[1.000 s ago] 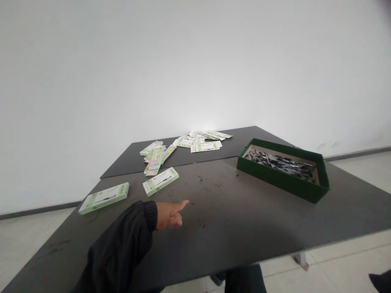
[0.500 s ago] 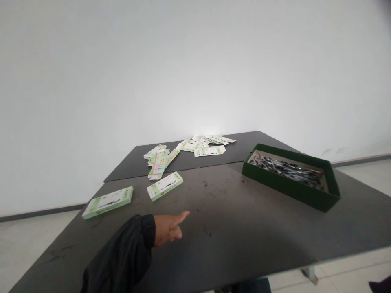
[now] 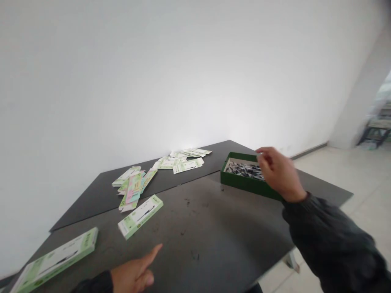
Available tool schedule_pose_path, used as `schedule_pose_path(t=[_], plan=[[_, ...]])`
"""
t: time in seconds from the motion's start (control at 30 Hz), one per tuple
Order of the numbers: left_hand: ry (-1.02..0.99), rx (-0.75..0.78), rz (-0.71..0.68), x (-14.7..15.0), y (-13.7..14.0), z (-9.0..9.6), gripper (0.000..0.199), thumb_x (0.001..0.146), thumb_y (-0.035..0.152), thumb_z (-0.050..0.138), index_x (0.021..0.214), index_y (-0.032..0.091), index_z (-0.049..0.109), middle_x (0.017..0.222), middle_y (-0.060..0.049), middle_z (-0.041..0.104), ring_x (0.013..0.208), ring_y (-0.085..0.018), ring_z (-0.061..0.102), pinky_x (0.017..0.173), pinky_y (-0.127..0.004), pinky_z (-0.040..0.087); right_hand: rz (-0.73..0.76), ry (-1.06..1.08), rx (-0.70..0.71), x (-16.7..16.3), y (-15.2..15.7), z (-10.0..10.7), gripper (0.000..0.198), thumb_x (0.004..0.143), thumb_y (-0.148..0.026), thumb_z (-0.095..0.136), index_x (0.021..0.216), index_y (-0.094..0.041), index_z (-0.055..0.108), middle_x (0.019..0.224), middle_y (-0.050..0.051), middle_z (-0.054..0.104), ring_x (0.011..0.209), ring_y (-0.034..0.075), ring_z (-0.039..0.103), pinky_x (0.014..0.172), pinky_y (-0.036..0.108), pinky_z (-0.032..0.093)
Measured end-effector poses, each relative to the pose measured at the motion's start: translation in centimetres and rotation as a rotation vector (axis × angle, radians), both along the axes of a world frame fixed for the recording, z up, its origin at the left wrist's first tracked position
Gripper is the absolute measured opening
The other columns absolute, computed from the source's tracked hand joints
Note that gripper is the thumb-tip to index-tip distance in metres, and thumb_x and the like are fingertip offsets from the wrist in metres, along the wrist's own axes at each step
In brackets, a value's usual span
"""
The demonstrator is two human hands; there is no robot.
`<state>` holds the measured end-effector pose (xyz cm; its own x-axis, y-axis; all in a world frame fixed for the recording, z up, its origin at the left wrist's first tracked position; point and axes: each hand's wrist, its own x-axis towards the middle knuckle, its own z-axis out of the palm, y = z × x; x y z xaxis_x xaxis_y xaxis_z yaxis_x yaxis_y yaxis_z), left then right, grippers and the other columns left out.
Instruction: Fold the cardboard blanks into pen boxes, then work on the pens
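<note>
My left hand (image 3: pixel 134 272) hovers low over the near part of the table, index finger stretched out and the others partly curled, with nothing in it. A green and white pen box (image 3: pixel 141 215) lies just beyond it, and a second pen box (image 3: pixel 61 260) is to its left. On the right, my right hand (image 3: pixel 279 171) hangs above the dark green box (image 3: pixel 244 184), fingers bent downward and apart. No object shows in that hand, which is somewhat blurred. Many black and clear pens (image 3: pixel 246 170) lie loose in the green box; my right hand hides its right end.
Flattened green and white cartons (image 3: pixel 187 165) are spread at the back of the dark table (image 3: pixel 210 219). Left of them sits a pile of pink and green cartons (image 3: pixel 133 189). A white wall (image 3: pixel 183 81) rises behind the table. A seam crosses the tabletop.
My right hand has come into view from the right and is over the green box. The camera view has turned right, so the things on the table appear shifted left. My left hand remains empty.
</note>
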<state>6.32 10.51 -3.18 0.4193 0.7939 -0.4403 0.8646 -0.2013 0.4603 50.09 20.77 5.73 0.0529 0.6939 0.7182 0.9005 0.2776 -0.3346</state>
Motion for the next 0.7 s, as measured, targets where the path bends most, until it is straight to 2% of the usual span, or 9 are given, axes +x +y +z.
schedule_pose_path(t=[0.07, 0.17, 0.27, 0.4, 0.57, 0.63, 0.7], plan=[[0.018, 0.030, 0.002, 0.0, -0.2, 0.6, 0.063, 0.077, 0.038, 0.029, 0.133, 0.015, 0.011, 0.057, 0.004, 0.035, 0.052, -0.013, 0.032, 0.050, -0.022, 0.026, -0.088, -0.103, -0.148, 0.6, 1.5, -1.2, 0.029, 0.081, -0.031, 0.041, 0.099, -0.012, 0.053, 0.086, 0.010, 0.058, 0.077, 0.017, 0.054, 0.068, 0.028, 0.040], [0.017, 0.031, 0.019, 0.3, -0.8, 1.5, 0.064, 0.077, 0.037, 0.029, 0.133, 0.013, 0.011, 0.058, 0.004, 0.032, 0.052, -0.013, 0.030, 0.051, -0.023, 0.025, -0.154, -0.257, -0.429, 0.9, 3.7, -4.2, 0.031, 0.078, -0.036, 0.043, 0.095, -0.013, 0.055, 0.090, 0.012, 0.058, 0.083, 0.020, 0.054, 0.070, 0.028, 0.037], [0.033, 0.036, 0.033, 0.8, -1.3, 2.4, 0.063, 0.076, 0.035, 0.030, 0.132, 0.012, 0.014, 0.058, 0.003, 0.036, 0.053, -0.014, 0.032, 0.053, -0.023, 0.027, -0.143, -0.375, -0.560, 0.8, 4.7, -7.2, 0.034, 0.079, -0.042, 0.038, 0.094, -0.017, 0.055, 0.087, 0.011, 0.059, 0.080, 0.022, 0.055, 0.066, 0.030, 0.036], [0.066, 0.074, 0.027, 1.6, -1.5, 2.9, 0.061, 0.075, 0.031, 0.033, 0.131, 0.011, 0.020, 0.059, 0.001, 0.045, 0.053, -0.014, 0.038, 0.051, -0.023, 0.028, -0.132, -0.454, -0.577, 1.0, 5.0, -8.9, 0.035, 0.080, -0.044, 0.034, 0.092, -0.019, 0.056, 0.083, 0.011, 0.060, 0.074, 0.023, 0.056, 0.061, 0.031, 0.034], [0.080, 0.082, -0.034, 1.9, -1.2, 2.3, 0.063, 0.074, 0.033, 0.035, 0.131, 0.012, 0.020, 0.066, -0.001, 0.055, 0.053, -0.014, 0.045, 0.047, -0.022, 0.029, -0.074, -0.454, -0.556, 1.8, 5.8, -8.9, 0.033, 0.079, -0.043, 0.035, 0.092, -0.019, 0.055, 0.083, 0.010, 0.060, 0.073, 0.022, 0.056, 0.062, 0.031, 0.035], [0.084, 0.070, -0.026, 1.6, -1.2, 1.9, 0.063, 0.074, 0.032, 0.034, 0.132, 0.011, 0.018, 0.068, -0.002, 0.057, 0.054, -0.015, 0.046, 0.048, -0.022, 0.030, -0.046, -0.413, -0.502, 1.5, 5.6, -8.6, 0.031, 0.078, -0.040, 0.037, 0.093, -0.019, 0.054, 0.086, 0.010, 0.059, 0.076, 0.021, 0.055, 0.065, 0.031, 0.036], [0.087, 0.059, -0.016, 1.3, -1.2, 1.7, 0.063, 0.074, 0.030, 0.035, 0.132, 0.011, 0.018, 0.068, -0.002, 0.057, 0.055, -0.015, 0.048, 0.049, -0.022, 0.032, -0.039, -0.368, -0.384, 0.3, 4.8, -8.3, 0.029, 0.078, -0.036, 0.038, 0.096, -0.018, 0.052, 0.093, 0.010, 0.056, 0.083, 0.022, 0.052, 0.069, 0.032, 0.036]])
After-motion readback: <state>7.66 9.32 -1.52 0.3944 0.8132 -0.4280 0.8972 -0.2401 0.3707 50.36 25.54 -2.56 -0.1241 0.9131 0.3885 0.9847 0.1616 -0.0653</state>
